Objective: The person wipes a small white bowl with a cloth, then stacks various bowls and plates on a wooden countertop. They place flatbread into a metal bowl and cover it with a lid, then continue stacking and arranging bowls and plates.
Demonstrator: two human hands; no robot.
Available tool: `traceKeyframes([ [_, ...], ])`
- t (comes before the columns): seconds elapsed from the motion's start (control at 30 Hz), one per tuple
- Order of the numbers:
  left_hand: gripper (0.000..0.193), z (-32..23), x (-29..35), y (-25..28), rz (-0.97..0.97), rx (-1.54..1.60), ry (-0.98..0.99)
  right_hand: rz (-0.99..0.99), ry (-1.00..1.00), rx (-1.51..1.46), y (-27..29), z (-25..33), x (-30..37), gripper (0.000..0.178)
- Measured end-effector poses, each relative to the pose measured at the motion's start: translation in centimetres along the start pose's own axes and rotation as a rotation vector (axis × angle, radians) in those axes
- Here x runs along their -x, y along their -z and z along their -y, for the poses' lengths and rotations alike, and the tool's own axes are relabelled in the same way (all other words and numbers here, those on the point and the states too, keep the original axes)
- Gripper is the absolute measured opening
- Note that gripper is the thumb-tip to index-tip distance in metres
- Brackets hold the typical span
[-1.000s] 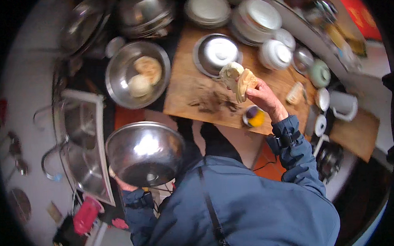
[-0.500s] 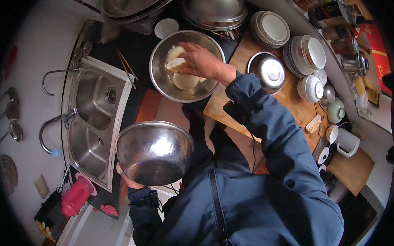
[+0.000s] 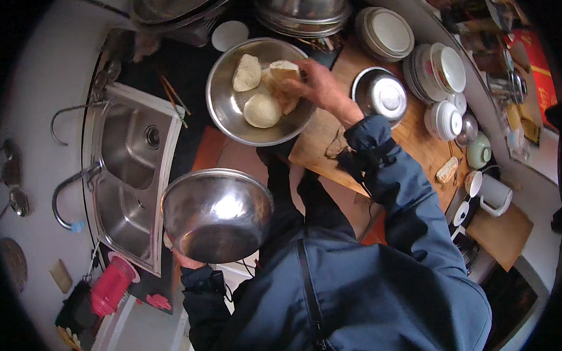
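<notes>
A wide steel bowl (image 3: 220, 131) on the dark counter holds several pale pieces that look like steamed bun. A broken chunk (image 3: 246, 73) leans at its left side, and a round bun (image 3: 262, 110) sits near the middle. At the bowl's right side my right hand (image 3: 318, 84) reaches in, its fingers closed around a piece of steamed bun (image 3: 284, 70), slightly blurred. My left hand (image 3: 186, 259) grips a second, deep steel bowl (image 3: 217, 212) from below at its left, tilted in front of my body. Most of that hand's fingers are hidden behind the bowl.
A double sink (image 3: 128, 147) with two taps lies left, chopsticks (image 3: 173, 99) beside it. Right, a wooden board (image 3: 410, 152) carries an upturned metal bowl (image 3: 386, 97) and stacked plates (image 3: 423, 78). Large metal basins (image 3: 303, 11) stand at the back; a pink container (image 3: 111, 285) is lower left.
My right hand has moved right inside the bowl. The chunk it held now rests at the bowl's left side, and the fingers are on another piece. My left hand still holds its bowl.
</notes>
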State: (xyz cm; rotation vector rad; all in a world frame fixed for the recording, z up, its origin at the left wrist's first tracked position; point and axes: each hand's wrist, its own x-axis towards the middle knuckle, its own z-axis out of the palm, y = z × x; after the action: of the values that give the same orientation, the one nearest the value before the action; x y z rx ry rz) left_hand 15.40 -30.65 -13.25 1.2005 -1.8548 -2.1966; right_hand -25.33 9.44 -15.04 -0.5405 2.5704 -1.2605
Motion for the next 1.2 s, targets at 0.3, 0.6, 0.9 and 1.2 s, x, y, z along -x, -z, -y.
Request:
traceKeyframes([
  [0.3,0.068,1.4,-1.2,-1.4,-0.052,-0.068,-0.006,-0.287,0.186,0.084,-1.1,0.2,5.7,0.053],
  [0.6,0.067,1.3,-2.2,-6.1,0.033,-0.118,-0.010,-0.641,-0.311,-0.130,16.6,-10.5,32.5,0.034],
  [0.9,0.067,-0.2,-0.9,-10.6,0.130,-0.185,-0.010,-0.824,-1.072,0.118,20.7,-24.8,50.8,0.058],
  [1.2,0.066,-1.6,1.7,-10.5,0.145,-0.132,-0.010,-0.917,-0.949,-0.167,21.5,-22.1,49.0,0.059],
])
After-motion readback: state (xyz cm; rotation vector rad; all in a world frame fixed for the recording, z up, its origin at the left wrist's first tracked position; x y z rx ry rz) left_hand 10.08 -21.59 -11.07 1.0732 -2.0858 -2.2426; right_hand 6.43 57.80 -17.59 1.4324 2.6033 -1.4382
